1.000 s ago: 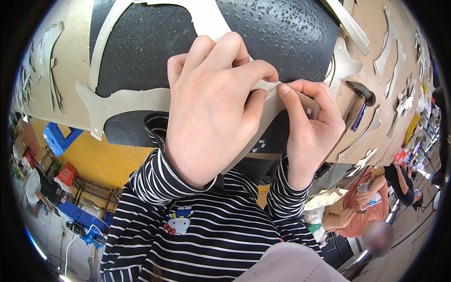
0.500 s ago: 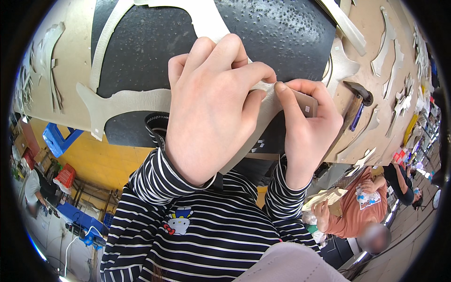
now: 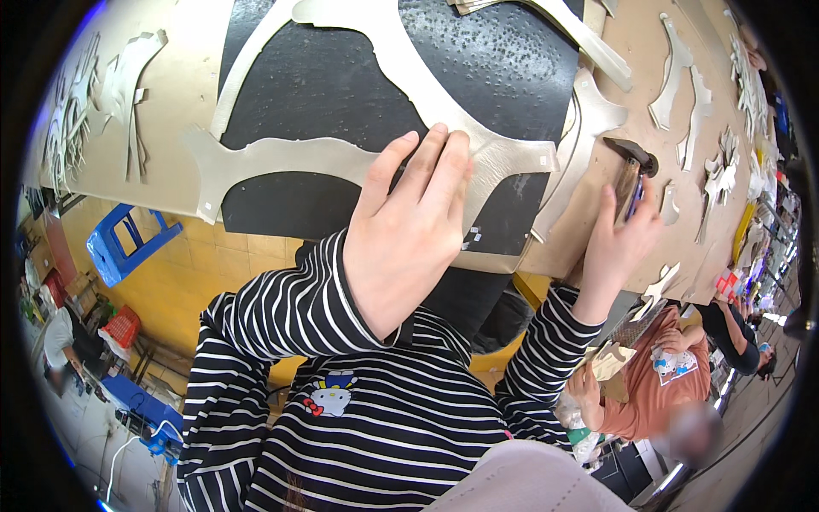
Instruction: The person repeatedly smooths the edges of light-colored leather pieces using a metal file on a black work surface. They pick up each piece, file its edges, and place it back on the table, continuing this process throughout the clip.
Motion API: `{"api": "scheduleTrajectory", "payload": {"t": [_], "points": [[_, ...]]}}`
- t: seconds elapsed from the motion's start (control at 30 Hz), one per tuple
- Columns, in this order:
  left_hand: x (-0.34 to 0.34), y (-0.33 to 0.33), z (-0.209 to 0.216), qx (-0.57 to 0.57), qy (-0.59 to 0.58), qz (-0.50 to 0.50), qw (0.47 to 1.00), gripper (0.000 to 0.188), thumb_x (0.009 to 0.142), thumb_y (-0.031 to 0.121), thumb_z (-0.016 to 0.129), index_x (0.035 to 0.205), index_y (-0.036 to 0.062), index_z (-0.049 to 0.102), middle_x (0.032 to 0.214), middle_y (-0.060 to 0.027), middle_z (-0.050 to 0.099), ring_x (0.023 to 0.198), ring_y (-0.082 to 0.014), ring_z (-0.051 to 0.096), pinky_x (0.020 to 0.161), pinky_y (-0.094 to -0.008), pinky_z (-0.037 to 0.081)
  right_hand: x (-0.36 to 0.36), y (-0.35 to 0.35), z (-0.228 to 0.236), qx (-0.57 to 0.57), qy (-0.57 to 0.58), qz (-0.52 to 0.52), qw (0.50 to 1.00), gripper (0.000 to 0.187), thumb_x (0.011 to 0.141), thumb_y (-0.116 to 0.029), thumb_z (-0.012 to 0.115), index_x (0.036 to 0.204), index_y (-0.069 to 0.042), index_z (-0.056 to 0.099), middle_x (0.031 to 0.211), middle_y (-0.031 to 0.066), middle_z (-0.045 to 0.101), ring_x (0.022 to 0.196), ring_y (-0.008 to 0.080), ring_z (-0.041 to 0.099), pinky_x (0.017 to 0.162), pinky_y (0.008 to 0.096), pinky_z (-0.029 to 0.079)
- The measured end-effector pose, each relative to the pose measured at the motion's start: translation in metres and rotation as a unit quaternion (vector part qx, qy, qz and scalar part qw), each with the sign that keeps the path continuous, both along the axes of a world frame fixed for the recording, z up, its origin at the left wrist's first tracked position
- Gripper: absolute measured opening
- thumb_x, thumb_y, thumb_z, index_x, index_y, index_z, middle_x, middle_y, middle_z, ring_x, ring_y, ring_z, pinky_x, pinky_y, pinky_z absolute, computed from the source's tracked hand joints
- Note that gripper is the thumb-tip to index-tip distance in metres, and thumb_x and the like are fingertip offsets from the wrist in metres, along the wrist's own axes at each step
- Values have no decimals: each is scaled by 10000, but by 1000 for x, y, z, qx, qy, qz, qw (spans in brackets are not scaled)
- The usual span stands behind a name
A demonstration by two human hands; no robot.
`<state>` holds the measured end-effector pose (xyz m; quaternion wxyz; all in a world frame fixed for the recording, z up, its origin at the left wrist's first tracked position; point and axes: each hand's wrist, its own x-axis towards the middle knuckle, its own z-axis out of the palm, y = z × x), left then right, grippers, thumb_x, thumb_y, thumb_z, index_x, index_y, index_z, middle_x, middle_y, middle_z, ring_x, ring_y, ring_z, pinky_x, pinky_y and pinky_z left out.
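A large pale cream leather-like cut piece [image 3: 397, 64] with curved arms lies over a black mat [image 3: 316, 98]. My left hand [image 3: 409, 226] rests on it where the arms meet, fingers stretched out and lying flat. Farther right, my right hand [image 3: 625, 243] is at the lower end of a hammer [image 3: 629, 175] lying on the table. Its thumb and fingers are apart, on either side of the wooden handle and a slim purple tool [image 3: 635, 198] beside it.
More pale cut pieces [image 3: 589, 119] lie right of the mat; narrow strips [image 3: 672, 68] are farther right. Thin offcuts [image 3: 77, 111] sit at the far left. A blue plastic stool [image 3: 115, 247] stands beyond the table edge. A person in an orange shirt [image 3: 653, 397] is at lower right.
My right hand has let go of the edge of the pale piece and moved right to the hammer. My left hand has gone from pinching the piece to lying flat on it.
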<state>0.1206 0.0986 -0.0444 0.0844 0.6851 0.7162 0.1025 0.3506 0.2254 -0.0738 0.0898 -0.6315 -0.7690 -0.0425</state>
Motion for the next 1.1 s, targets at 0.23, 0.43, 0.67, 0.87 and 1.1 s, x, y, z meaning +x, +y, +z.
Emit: {"api": "scheduleTrajectory", "payload": {"t": [0.23, 0.43, 0.67, 0.87, 1.1], "points": [[-29, 4, -2, 65, -118, 16, 991, 195, 852, 89, 705, 1045, 74, 726, 1237, -70, 659, 1222, -201, 607, 1124, -451, 330, 29, 5, 0, -2, 130, 68, 989, 442, 1031, -95, 524, 1456, 9, 464, 1035, 183, 618, 909, 306, 621, 830, 403, 493], [-48, 11, -14, 106, -110, 46, 987, 219, 887, 76, 667, 1096, 60, 730, 1233, -75, 667, 1183, -230, 616, 1107, -445, 366, -27, -48, 69, 77, 438, 137, 885, 334, 1063, -133, 486, 1366, -13, 560, 917, 95, 676, 684, 99, 562, 584, 213, 438], [-51, 8, -17, 100, -129, 52, 985, 309, 852, -9, 606, 1119, 73, 735, 1279, -70, 644, 1194, -211, 602, 1117, -446, 360, -76, -45, 68, -101, 127, 243, 956, 203, 982, -101, 617, 1137, 23, 660, 685, 145, 598, 599, 223, 588, 559, 351, 426], [-53, 8, -20, 111, -136, 47, 983, 309, 859, 7, 622, 1143, 79, 720, 1259, -66, 647, 1130, -235, 621, 1068, -422, 394, -74, -77, 56, -81, 245, 201, 945, 238, 975, -57, 606, 1187, 38, 657, 820, 175, 673, 685, 235, 647, 619, 341, 480], [-47, 27, -34, 147, -88, 15, 985, 391, 820, 78, 711, 1206, 106, 661, 1376, -77, 570, 1273, -283, 533, 1058, -435, 397, -30, -60, 45, -113, 241, 97, 959, 336, 986, -98, 603, 1315, -38, 640, 743, 213, 611, 606, 334, 576, 588, 403, 453]]}}
